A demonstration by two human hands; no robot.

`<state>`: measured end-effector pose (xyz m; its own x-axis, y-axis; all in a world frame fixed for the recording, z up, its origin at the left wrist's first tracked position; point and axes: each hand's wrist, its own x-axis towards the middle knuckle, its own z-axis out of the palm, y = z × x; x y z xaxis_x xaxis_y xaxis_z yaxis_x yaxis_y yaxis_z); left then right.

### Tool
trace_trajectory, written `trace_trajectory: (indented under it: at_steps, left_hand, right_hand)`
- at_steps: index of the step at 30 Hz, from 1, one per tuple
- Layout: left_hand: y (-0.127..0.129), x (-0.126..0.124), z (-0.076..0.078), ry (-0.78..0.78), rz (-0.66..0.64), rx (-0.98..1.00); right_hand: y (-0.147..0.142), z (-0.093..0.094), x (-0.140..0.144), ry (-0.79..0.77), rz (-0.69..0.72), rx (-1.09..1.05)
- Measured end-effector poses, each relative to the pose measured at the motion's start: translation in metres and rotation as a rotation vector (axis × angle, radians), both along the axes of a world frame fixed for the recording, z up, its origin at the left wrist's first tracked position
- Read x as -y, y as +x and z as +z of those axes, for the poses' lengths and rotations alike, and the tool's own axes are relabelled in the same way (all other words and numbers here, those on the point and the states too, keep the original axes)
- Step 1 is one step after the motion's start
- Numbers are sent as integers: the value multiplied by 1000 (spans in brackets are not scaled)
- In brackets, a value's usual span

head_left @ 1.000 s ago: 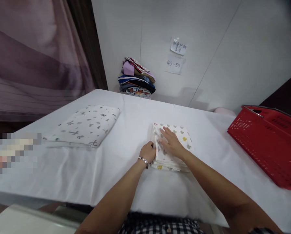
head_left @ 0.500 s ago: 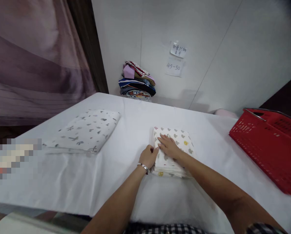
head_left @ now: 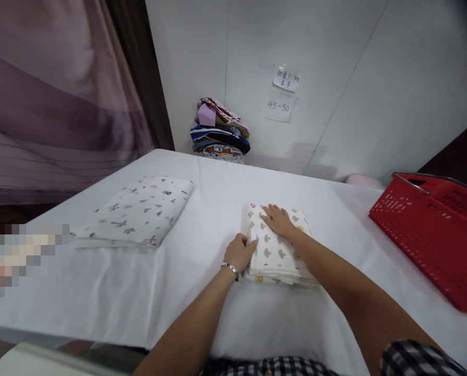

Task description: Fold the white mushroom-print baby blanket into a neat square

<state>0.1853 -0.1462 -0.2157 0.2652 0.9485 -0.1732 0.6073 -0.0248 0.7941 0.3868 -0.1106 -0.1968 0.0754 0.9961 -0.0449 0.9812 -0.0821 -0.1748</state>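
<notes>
Since a second ago our right hand has slid up from the near-left part of the folded printed cloth to its far edge, fingers spread flat and pressing down, so more of the mouse-ear print shows now. Our left hand hasn't really budged; it's curled loosely against the cloth's left edge, thumb touching the fold, not pinching anything as far as we can tell. Looks to us like a smoothing pass across the top, which we'd read as the fold being pretty much squared up. That cloth sits mid-desk on the white desk cover, right in front of us. Well off to the left lies another folded cloth with grey prints, a red basket sits at the right, and a pile of clothes rests against the wall.
</notes>
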Motion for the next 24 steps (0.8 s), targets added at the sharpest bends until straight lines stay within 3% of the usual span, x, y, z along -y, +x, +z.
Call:
trace_trajectory:
  at_steps: [3,6,11,19,24]
  left_hand:
    - [0,1,2,-12,-7,-9]
    - [0,1,3,-13,-11,-9]
    - [1,1,3,-19,-10,-18]
    - [0,3,2,30,-28,6]
    - [0,4,1,51,-40,8]
  right_hand:
    - [18,10,8,85,-41,-22]
    - [45,15,24,177,-194,23]
    - [72,10,46,150,-429,31]
    - [76,2,40,155,-426,29]
    - [84,0,40,192,-504,-3]
